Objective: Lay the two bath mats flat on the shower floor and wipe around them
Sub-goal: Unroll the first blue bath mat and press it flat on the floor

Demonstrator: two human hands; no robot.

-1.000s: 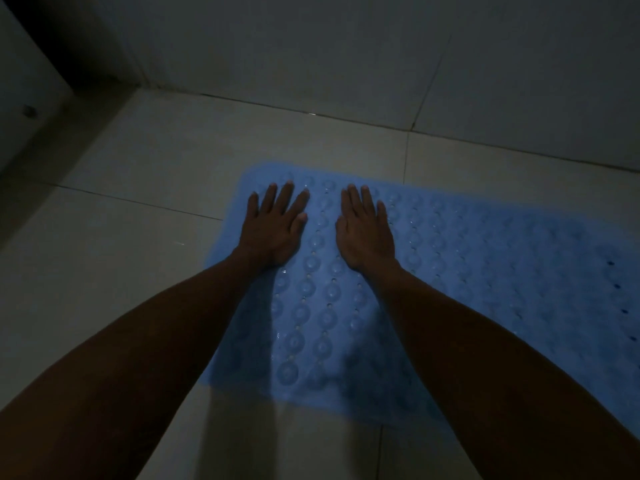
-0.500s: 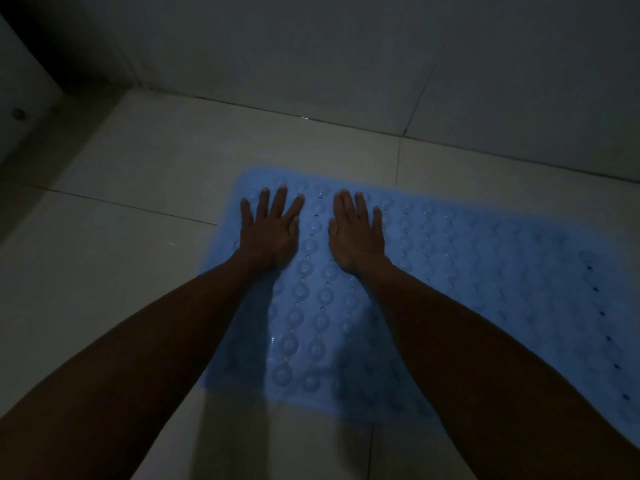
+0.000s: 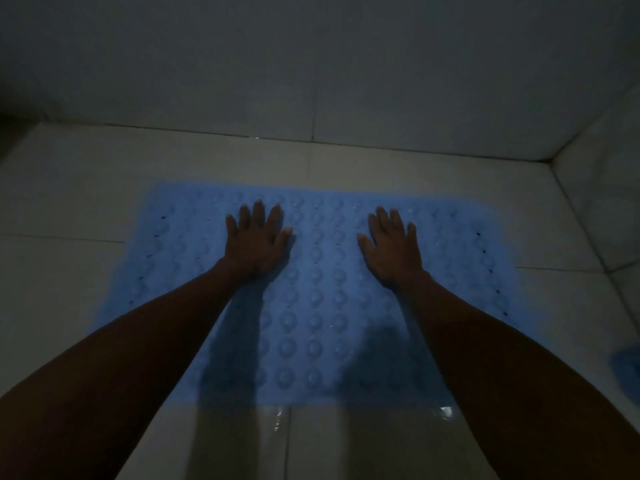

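One blue bath mat (image 3: 318,306) lies flat on the tiled shower floor (image 3: 69,209), its far edge parallel to the back wall (image 3: 311,64) and set a little off it. Its left edge runs toward the floor's left side; its right edge stops near the right wall (image 3: 609,188). The mat surface carries rows of round raised bumps, too many to count reliably in the dim light, and one column of small dark holes near each short edge.

Two hands rest on the mat. The left hand (image 3: 254,242) lies palm down on the far half of the mat, left of centre, fingers straight and slightly spread, gripping nothing. The right hand (image 3: 393,245) lies palm down on the far half, right of centre, fingers straight and slightly spread, gripping nothing. The hands are well apart, with several bump rows between them. Both forearms extend from the near corners of the view and cast shadows on the near half of the mat.

A second blue item (image 3: 627,370) shows at the floor's right edge, cut off by the frame; whether it is the second mat cannot be told.

Wet reflections show on the floor just beyond the mat's near edge. No brands, labels or writing are legible.
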